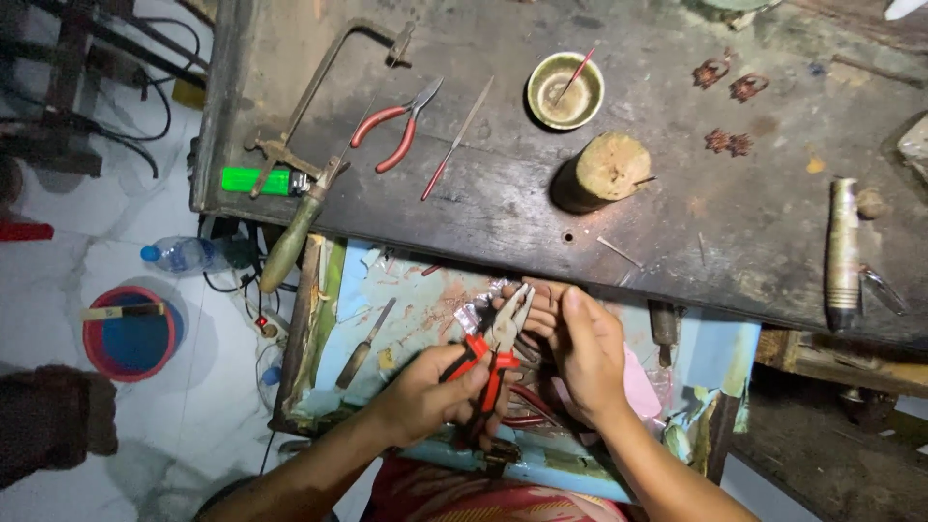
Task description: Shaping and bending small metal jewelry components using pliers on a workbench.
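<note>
- The left hand (pixel 425 394) is closed around the red-and-black handles of a pair of pliers (pixel 495 346), gripping them low over the open drawer (pixel 406 309) in front of the person.
- The long axis of the pliers runs from the left hand up and to the right, so the metal nose points toward the fingers of the right hand (pixel 585 353).
- The right hand is curled, fingertips pinched together at the plier tip; it seems to hold a very small piece there, but the piece is too small to make out.
- The two hands are just beside each other, the right one slightly farther up, and the nose of the pliers meets it from the left.
- A crumpled bit of shiny foil (pixel 476 311) lies in the drawer just left of the plier nose.
- A small file with a dark handle (pixel 364 345) lies in the drawer, well to the left of the left hand.
- Above the drawer the dark, worn desk (pixel 677 222) carries a second pair of red-handled pliers (pixel 394 124), a thin needle file (pixel 456 140), a jeweller's saw frame (pixel 319 97), a green lighter (pixel 256 181), a small brass bowl (pixel 565 90) and a round wooden block (pixel 604 171).
- All of these lie well apart from both hands, beyond the drawer edge.
</note>
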